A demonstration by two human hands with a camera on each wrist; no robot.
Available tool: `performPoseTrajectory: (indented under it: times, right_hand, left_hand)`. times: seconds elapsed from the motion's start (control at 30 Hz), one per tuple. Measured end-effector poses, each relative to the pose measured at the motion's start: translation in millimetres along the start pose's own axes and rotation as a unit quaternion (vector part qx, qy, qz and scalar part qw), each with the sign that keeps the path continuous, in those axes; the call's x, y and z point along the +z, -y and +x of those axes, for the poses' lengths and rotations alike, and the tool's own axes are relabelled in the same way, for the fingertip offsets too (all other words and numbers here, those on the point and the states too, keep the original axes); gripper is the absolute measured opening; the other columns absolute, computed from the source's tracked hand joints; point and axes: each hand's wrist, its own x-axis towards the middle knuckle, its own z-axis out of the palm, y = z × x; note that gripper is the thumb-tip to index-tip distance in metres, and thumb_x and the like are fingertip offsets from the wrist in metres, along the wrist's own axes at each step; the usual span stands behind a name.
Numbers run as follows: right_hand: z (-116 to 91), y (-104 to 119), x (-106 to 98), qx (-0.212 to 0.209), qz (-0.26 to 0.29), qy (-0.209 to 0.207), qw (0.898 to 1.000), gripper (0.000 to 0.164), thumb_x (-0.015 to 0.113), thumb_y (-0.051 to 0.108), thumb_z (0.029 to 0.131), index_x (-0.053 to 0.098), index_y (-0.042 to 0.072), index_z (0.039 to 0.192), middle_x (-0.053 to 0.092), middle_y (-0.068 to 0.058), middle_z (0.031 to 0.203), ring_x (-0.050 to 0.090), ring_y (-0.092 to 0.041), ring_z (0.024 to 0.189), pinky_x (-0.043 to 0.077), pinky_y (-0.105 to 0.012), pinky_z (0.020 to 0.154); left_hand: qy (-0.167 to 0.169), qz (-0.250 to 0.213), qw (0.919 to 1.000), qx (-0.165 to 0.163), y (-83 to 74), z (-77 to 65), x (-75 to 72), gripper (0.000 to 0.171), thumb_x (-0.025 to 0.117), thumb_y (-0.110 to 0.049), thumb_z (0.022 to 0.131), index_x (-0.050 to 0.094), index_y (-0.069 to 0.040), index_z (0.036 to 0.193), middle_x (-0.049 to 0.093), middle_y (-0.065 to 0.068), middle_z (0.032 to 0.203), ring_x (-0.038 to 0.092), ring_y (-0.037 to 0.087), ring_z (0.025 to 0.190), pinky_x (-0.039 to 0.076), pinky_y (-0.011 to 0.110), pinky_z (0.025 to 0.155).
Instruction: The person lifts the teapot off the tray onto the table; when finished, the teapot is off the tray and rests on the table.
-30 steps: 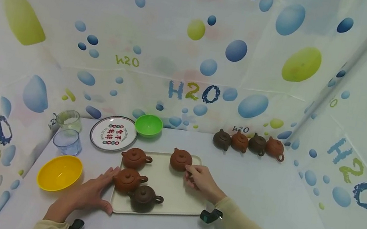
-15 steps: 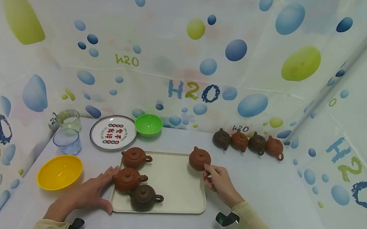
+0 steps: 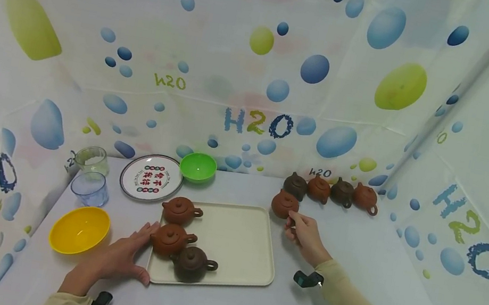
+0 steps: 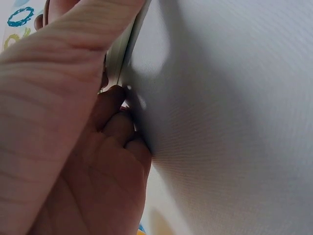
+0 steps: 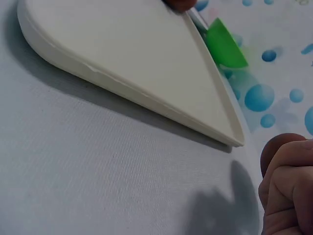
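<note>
From my station the head feed is filled mostly by the printed H2O sheet (image 3: 227, 25) behind and beside the white surface (image 3: 390, 268). I take the cream tray (image 3: 234, 242) as my clock's centre, twelve pointing away from the person.

The left hand (image 3: 122, 256) lies between 8 and 9 o'clock, its grip spread, fingers along the tray's edge and thumb by the near corner. At half past 2, the right hand (image 3: 308, 237) has its grip pinching the handle end of a reddish-brown clay teapot (image 3: 285, 204). That pot is at 2 o'clock, just outside the tray; I cannot tell whether it rests on the surface.

A white plate with red lettering (image 3: 152, 177) sits at 10 o'clock, the yellow bowl (image 3: 80, 231) at 9, the green bowl (image 3: 198, 168) at 11. Beyond the plate I see a clear glass mug (image 3: 93, 159) at 10, with a blue glass tumbler (image 3: 90, 189) just nearer.

On the tray stand a far reddish-brown teapot (image 3: 179, 211) at 10, a middle reddish-brown teapot (image 3: 171, 240) at 9 and a dark brown teapot (image 3: 192, 263) between 7 and 8. A row of four teapots (image 3: 319, 188), alternating dark and reddish, lines the back at 2.
</note>
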Motion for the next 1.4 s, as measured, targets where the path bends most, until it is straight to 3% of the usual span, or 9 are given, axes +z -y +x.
performPoseTrajectory:
  times: [0.33,0.83,1.1,1.4]
  right_hand:
    - [18.4,-9.3,7.7,0.027,0.019,-0.038,0.999,0.038,0.051,0.035,0.113,0.066,0.004,0.097,0.068,0.001,0.081,0.05,-0.006,0.058,0.037,-0.017,0.05]
    - [21.2,-11.4,6.3,0.051,0.029,-0.011,0.998,0.039,0.047,0.038,0.114,0.067,0.006,0.104,0.073,0.0,0.088,0.051,-0.005,0.059,0.036,-0.015,0.048]
    - [19.2,-13.2,-1.1,0.071,0.055,-0.033,0.995,0.047,0.044,0.043,0.114,0.064,0.002,0.124,0.077,-0.001,0.09,0.052,-0.004,0.058,0.036,-0.013,0.045]
    - [8.6,-15.1,-20.5,0.076,0.054,-0.065,0.994,0.042,0.047,0.028,0.111,0.054,0.004,0.146,0.075,0.0,0.095,0.052,-0.004,0.059,0.037,-0.014,0.047]
  left_hand:
    - [-0.002,0.001,1.0,-0.004,0.7,0.8,0.4,0.14,0.097,-0.056,0.064,0.022,-0.004,0.171,0.02,0.026,0.177,0.023,0.06,0.159,0.027,0.075,0.126]
    - [0.001,0.004,0.9999,-0.013,0.3,0.9,0.2,0.141,0.096,-0.057,0.064,0.02,-0.007,0.172,0.019,0.027,0.177,0.026,0.062,0.157,0.028,0.075,0.125]
    - [0.003,0.007,0.9999,-0.013,0.0,1.4,1.4,0.141,0.096,-0.058,0.064,0.02,-0.007,0.172,0.02,0.028,0.176,0.027,0.062,0.156,0.029,0.075,0.125]
    - [0.0,0.012,0.9999,-0.006,-1.6,0.3,-0.1,0.14,0.096,-0.057,0.065,0.021,-0.005,0.171,0.02,0.029,0.176,0.027,0.062,0.156,0.03,0.075,0.125]
